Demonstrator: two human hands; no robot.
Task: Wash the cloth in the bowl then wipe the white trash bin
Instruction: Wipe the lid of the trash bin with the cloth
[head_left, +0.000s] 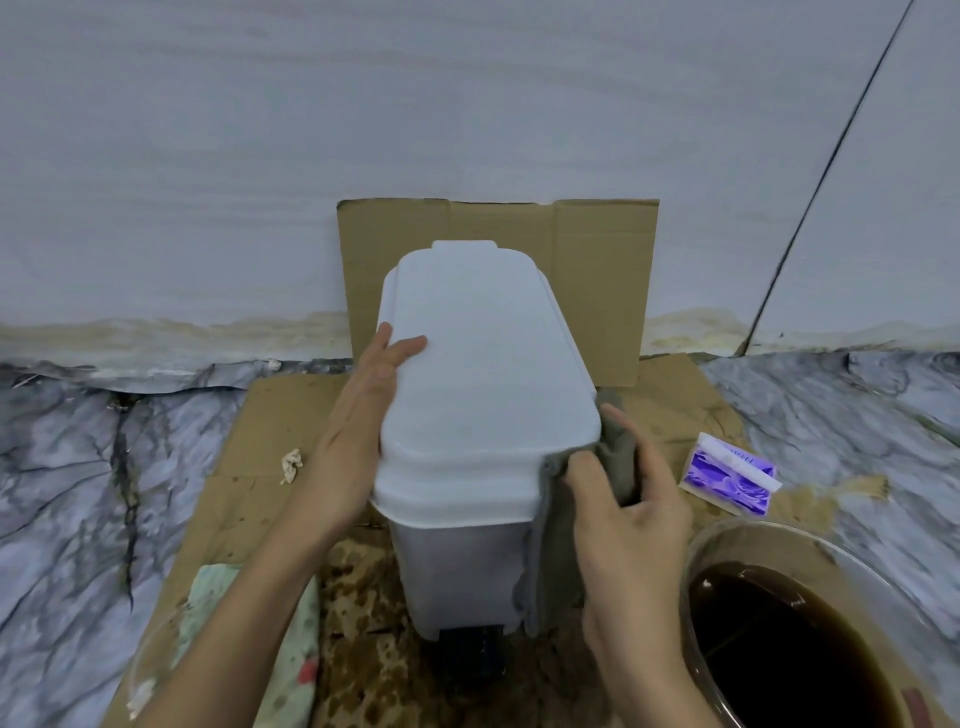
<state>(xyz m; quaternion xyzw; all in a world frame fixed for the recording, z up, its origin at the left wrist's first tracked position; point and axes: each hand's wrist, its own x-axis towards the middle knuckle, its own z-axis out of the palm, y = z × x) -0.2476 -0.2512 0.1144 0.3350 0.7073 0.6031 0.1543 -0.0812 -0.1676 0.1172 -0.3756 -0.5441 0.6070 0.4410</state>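
Observation:
The white trash bin (483, 384) stands upright on cardboard in the middle, lid closed, a black pedal at its foot. My left hand (358, 421) lies flat against the lid's left edge, fingers on top. My right hand (628, 509) presses a grey cloth (550, 561) against the bin's right front corner; the cloth hangs down the bin's side. At the lower right is a clear bowl (727, 540) holding dark brown water.
Flattened cardboard (270, 415) covers the marbled floor, and another sheet leans on the white wall behind the bin. A purple and white packet (727, 475) lies right of the bin. A crumpled tissue (292, 464) and a patterned cloth (291, 639) lie at left.

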